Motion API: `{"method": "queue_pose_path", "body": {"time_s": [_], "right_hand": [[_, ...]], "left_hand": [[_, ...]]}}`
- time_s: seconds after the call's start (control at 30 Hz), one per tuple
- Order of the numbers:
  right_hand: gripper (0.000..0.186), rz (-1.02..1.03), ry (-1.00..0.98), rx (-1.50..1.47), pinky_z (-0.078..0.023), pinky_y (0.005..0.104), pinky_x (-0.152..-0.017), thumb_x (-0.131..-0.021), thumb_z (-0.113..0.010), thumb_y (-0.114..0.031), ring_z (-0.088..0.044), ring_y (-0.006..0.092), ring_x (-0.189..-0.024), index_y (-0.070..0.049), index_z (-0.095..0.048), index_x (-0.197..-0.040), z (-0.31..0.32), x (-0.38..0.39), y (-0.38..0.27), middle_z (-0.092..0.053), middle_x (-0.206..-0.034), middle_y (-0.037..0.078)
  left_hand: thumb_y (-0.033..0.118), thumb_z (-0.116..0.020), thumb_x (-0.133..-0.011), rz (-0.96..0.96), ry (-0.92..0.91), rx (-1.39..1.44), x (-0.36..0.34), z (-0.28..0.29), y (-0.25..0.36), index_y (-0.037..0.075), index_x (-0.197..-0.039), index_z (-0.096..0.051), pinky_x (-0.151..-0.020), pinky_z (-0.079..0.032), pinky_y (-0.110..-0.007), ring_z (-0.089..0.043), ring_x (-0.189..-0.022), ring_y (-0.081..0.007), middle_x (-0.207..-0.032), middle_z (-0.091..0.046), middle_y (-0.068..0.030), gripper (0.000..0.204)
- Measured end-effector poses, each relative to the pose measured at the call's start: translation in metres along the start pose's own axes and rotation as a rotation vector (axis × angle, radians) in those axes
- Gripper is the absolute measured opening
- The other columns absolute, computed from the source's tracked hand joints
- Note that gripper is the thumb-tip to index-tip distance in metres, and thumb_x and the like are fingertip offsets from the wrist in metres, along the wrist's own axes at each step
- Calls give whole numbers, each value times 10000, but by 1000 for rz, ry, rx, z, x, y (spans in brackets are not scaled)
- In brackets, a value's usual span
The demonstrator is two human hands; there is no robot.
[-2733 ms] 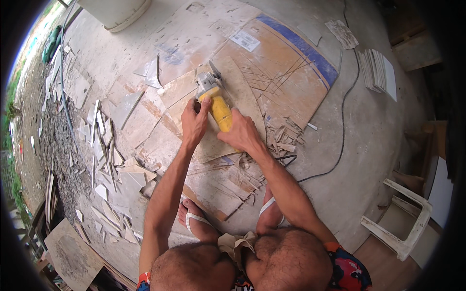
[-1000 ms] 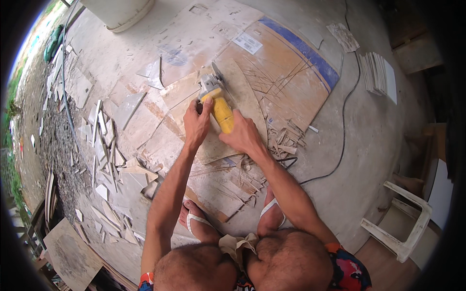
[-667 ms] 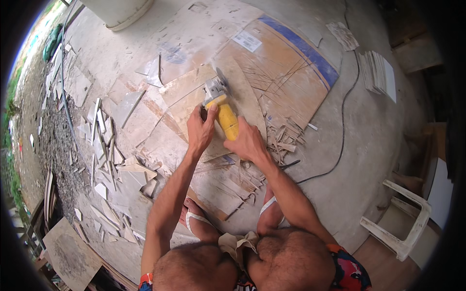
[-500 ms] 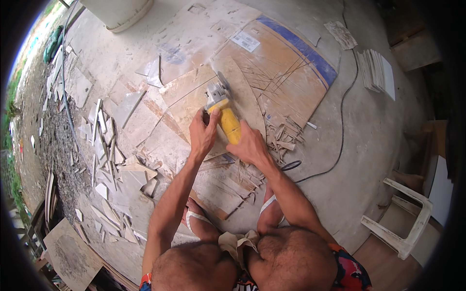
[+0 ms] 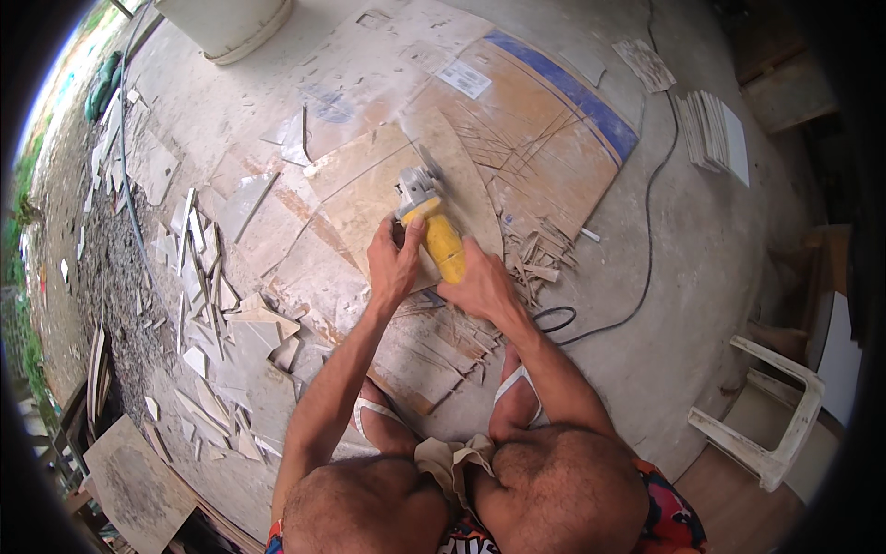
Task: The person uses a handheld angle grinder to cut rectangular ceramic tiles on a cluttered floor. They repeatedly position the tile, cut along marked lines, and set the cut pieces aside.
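Note:
A yellow angle grinder (image 5: 445, 247) with a grey metal head is held in both my hands over a dusty beige tile (image 5: 360, 198). My left hand (image 5: 394, 263) closes round the front of its body, near the head. My right hand (image 5: 482, 282) wraps the rear end of the body. The cutting disc (image 5: 426, 159) is blurred and stands on edge at the tile, by the far end of a dark straight line across it. Whether the disc touches the tile I cannot tell. Beneath the tile lies a scored brown cardboard sheet (image 5: 544, 138) with a blue stripe.
Broken tile pieces (image 5: 208, 268) litter the floor at left. Narrow offcuts (image 5: 544, 258) lie right of the tile. A black cord (image 5: 651, 222) loops along the right, near stacked tiles (image 5: 706, 129) and a dirty white stool (image 5: 766, 415). A pale bucket (image 5: 226, 28) stands far left.
The grinder and both hands have moved a little toward me and slightly to the right. My grip stays the same, and the tile looks unmoved.

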State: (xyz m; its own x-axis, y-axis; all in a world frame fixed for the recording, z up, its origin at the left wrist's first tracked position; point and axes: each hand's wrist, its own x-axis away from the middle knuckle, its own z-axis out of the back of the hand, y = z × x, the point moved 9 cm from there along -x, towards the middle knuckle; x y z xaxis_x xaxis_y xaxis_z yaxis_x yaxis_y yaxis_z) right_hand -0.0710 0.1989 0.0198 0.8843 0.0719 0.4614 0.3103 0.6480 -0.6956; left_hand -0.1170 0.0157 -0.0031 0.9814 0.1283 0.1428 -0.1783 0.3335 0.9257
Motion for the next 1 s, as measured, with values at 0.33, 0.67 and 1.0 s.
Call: {"method": "queue_pose_path", "body": {"time_s": [0.33,0.67,1.0], "right_hand": [[594,38,17,1,-586,596,-906,-781,-787,-236,-719,581,-1016,65,-533,-1226,-2,-19,-5,-730,-1029,398],[586,30,20,21,-592,583,-895,-776,-796,-230,-728,570,-1010,78,-541,-1205,1,-20,-9,-730,-1027,396],[596,51,31,7,-595,585,-899,-778,-809,-235,-729,569,-1007,87,-545,-1205,-2,-11,3,-726,-1022,404]], "left_hand": [[482,-678,-1096,34,-14,-58,-18,3,-1,-59,-1221,-707,-661,-465,-314,-555,-770,-104,-882,-689,-54,556],[500,-683,-1090,-4,18,24,-21,2,1,-63,-1161,-712,-667,-461,-323,-543,-766,-116,-850,-668,-48,568],[520,-678,-1085,18,-38,-98,-7,0,5,-55,-1077,-694,-651,-436,-334,-496,-748,-119,-806,-610,-35,575]]}}
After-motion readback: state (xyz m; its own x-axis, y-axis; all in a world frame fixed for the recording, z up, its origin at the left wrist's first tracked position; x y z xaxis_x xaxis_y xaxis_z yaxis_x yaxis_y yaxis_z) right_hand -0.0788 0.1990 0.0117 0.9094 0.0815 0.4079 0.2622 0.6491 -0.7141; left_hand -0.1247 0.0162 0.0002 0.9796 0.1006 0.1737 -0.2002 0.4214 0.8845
